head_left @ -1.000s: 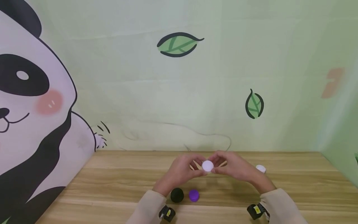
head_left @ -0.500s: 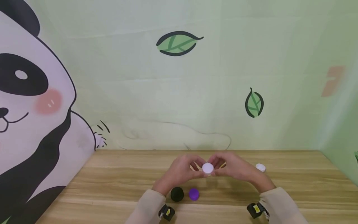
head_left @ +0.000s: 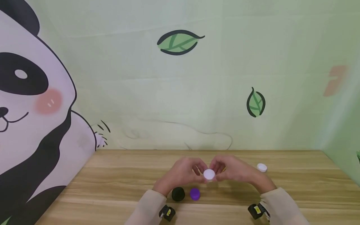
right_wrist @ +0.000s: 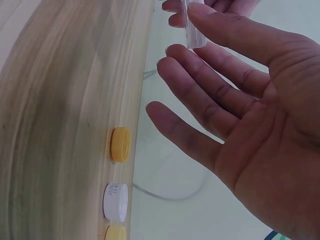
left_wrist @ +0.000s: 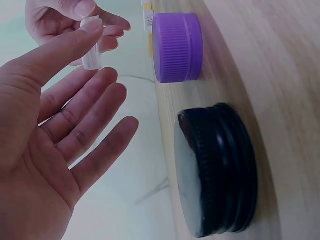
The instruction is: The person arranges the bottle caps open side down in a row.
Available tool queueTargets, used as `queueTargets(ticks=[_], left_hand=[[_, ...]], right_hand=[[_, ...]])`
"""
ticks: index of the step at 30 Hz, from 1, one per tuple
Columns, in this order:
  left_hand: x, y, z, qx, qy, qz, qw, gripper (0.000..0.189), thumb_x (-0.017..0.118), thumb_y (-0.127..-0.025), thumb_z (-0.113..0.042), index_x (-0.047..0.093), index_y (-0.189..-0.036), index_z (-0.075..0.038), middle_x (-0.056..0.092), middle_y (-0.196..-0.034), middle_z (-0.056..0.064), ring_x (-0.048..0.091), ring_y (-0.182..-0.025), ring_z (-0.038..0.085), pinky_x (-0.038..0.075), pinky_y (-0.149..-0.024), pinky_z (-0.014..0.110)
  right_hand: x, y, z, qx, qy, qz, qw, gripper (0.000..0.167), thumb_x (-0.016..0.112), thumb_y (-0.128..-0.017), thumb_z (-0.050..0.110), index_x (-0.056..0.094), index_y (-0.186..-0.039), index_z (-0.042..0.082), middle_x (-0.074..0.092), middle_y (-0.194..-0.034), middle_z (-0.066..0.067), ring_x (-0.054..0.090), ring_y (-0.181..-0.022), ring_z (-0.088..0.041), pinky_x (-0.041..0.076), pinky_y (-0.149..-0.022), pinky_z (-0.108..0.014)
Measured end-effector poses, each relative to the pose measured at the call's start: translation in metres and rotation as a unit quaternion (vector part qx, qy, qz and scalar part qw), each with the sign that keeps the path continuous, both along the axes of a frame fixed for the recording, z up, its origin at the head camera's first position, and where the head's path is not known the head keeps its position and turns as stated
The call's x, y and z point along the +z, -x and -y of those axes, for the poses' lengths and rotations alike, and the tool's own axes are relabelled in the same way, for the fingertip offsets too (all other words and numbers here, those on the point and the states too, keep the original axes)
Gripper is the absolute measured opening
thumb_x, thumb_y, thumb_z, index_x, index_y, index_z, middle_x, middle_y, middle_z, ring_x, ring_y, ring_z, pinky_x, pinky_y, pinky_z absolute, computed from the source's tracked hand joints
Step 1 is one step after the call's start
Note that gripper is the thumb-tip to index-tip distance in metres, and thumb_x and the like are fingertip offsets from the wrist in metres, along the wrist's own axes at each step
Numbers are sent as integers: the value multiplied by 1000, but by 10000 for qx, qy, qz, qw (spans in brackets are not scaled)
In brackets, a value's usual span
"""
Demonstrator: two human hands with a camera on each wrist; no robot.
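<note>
Both hands hold one small white bottle cap [head_left: 209, 174] between them above the table. My left hand [head_left: 184, 172] pinches its left side with thumb and forefinger, and my right hand [head_left: 234, 170] pinches the right side. Seen from the wrists, the cap [left_wrist: 92, 56] looks translucent, with the thumbs at its edge and the other fingers spread loosely. Nearest the left forearm lie a black cap [head_left: 178, 194] and a ribbed purple cap [head_left: 195, 194], side by side on the table.
On the wooden table [head_left: 118, 181], a white cap [head_left: 262, 167] lies beyond the right wrist. The right wrist view also has a yellow cap [right_wrist: 120, 144] and a second yellow cap [right_wrist: 115, 233] near it. A printed cloth wall [head_left: 135, 93] rises behind the table.
Both hands have come slightly down and nearer with the white cap, which tilts a little more. A bit of yellow now shows between the right fingers. The caps on the table have stayed put.
</note>
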State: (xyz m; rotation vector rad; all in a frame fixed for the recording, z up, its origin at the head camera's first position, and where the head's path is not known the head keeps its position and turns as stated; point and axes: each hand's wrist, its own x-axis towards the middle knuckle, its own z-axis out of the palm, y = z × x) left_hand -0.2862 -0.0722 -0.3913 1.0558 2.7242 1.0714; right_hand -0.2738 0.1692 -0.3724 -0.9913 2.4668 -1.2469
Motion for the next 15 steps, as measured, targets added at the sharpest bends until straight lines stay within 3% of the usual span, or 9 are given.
queueTargets(ticks=[15], left_hand=[[-3,-4,1,-161,178,533,9983,27,95,-80,-18,77,-100,-18,72,-85,-15,68,-81,4,55,-76,23]], right_hand=[[-8,-4,5,78,-158,292,9994,27,85,-86,-1,69,-107,3,72,-96,-2,68,-89,-18,58,-80,-28]])
